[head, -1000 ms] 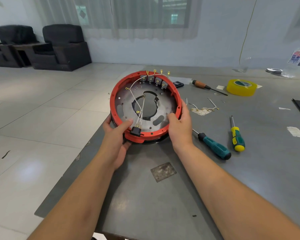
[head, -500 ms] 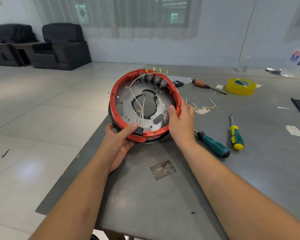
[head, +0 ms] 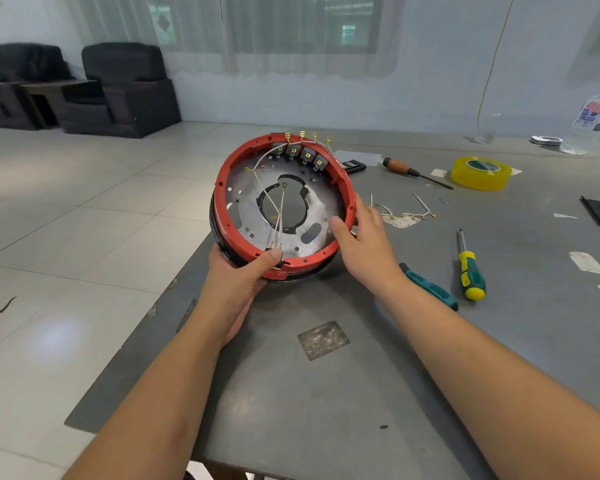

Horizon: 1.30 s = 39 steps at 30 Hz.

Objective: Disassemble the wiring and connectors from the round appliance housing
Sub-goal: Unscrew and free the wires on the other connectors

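Now left hand (head: 238,282) clamps tilted housing (head: 284,206) rim, thumb pressing black connector (head: 273,255); right hand (head: 364,237) loosely braces far rim, steadying for wire (head: 267,188) pull.

Makeshift workshop: grey worktable (head: 326,393), screwdrivers (head: 470,271), tape roll (head: 480,173), armchairs (head: 125,88).
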Tool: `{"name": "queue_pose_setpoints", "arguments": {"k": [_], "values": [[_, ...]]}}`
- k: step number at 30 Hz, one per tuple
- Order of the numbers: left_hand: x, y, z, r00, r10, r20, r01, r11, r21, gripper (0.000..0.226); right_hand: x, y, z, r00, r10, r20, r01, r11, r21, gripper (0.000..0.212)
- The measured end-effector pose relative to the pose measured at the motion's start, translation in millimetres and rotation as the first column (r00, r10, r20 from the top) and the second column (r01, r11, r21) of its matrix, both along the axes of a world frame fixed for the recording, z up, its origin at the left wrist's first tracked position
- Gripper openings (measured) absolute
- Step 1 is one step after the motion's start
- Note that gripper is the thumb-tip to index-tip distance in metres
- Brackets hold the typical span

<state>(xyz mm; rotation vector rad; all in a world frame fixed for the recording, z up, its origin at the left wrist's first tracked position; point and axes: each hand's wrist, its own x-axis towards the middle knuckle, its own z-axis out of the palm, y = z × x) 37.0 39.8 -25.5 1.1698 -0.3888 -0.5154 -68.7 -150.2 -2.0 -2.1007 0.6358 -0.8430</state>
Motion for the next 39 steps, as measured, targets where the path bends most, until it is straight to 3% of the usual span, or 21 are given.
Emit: {"name": "queue_pose_setpoints", "arguments": {"k": [3,5,8,10,12,15,19,24,27,30,32,36,39], "values": [[1,-1,0,0.999,0.037,-0.035,-0.037,0.999,0.007,0.094,-14,-9,6,0.986,0.091,-0.137,-0.100,0.993,-0.061,0.056],[2,-2,-2,0.997,0.069,-0.046,-0.069,0.998,0.014,0.098,-30,-18,10,0.949,0.010,-0.314,-0.087,0.968,-0.234,0.056],[4,-4,-3,0.994,0.105,-0.035,-0.104,0.994,0.017,0.098,-60,-28,16,0.715,-0.329,-0.616,-0.080,0.838,-0.540,0.057],[4,-5,-3,0.993,0.112,-0.031,-0.112,0.994,0.016,0.102,-74,-31,16,0.562,-0.383,-0.733,-0.087,0.854,-0.513,0.060],[5,-5,-3,0.993,0.111,-0.040,-0.110,0.994,0.023,0.102,-81,-31,9,0.513,-0.349,-0.784,-0.069,0.894,-0.443,0.054],[7,-5,-4,0.992,0.111,-0.063,-0.111,0.994,0.019,0.093,-84,-27,-4,0.603,-0.360,-0.711,-0.025,0.883,-0.468,0.030],[7,-4,-5,0.990,0.122,-0.068,-0.121,0.992,0.020,0.081,-82,-25,-10,0.670,-0.346,-0.656,-0.015,0.878,-0.478,0.027],[3,-4,-2,0.983,0.170,-0.063,-0.171,0.985,0.001,0.080,-85,-18,-7,0.855,-0.238,-0.461,0.142,0.962,-0.233,0.027],[2,-3,0,0.976,0.196,-0.097,-0.199,0.980,-0.029,0.076,-90,-11,-3,0.964,-0.092,-0.248,0.084,0.995,-0.045,0.018],[2,-2,0,0.978,0.183,-0.103,-0.189,0.981,-0.047,0.067,-95,-10,1,0.987,0.032,-0.158,-0.033,0.999,-0.003,0.017],[1,-1,0,0.977,0.187,-0.106,-0.192,0.980,-0.047,0.070,-96,-11,2,0.977,0.084,-0.195,-0.093,0.995,-0.037,0.021],[1,-1,-1,0.980,0.179,-0.092,-0.185,0.981,-0.060,0.072,-96,-11,5,0.948,0.142,-0.284,-0.133,0.990,0.052,0.027],[5,0,-4,0.981,0.171,-0.094,-0.178,0.982,-0.070,0.067,-99,-16,8,0.961,0.149,-0.231,-0.135,0.988,0.077,0.026]]}}
